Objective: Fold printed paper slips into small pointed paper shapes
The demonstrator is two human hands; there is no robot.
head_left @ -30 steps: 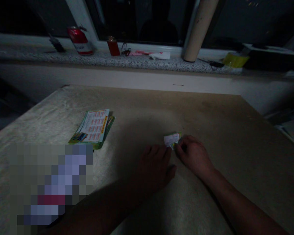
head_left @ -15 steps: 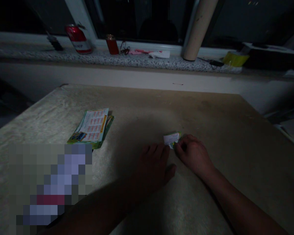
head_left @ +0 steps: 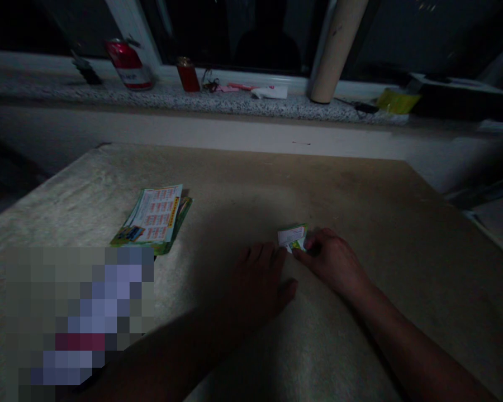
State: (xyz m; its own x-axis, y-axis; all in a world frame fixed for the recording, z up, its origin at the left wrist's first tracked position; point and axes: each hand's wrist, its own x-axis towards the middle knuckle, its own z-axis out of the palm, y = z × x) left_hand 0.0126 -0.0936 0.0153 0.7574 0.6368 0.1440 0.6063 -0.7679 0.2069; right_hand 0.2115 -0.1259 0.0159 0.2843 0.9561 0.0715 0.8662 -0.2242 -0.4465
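Observation:
A small folded paper slip [head_left: 291, 235], printed white and green, sits on the table between my two hands. My left hand [head_left: 260, 282] lies flat and palm down, fingers stretched out, the index fingertip at the slip's near edge. From the right, my right hand [head_left: 333, 259] pinches the slip's near right part, thumb on top and fingers curled. A stack of printed leaflets [head_left: 153, 215] with rows of red print on the top sheet rests to the left. Part of the slip is hidden by my fingers.
The table [head_left: 235, 173] runs up to a wall below a granite windowsill [head_left: 235, 103]. On the sill stand a red can [head_left: 129, 64], a red jar [head_left: 188, 75], a cardboard tube [head_left: 337, 53] and a yellow item [head_left: 398, 101]. A blurred-out object [head_left: 109, 307] lies at lower left.
My right thumb has shifted left over the folded slip, and more of the slip's green part shows. The left hand stays flat. The whole view has moved slightly.

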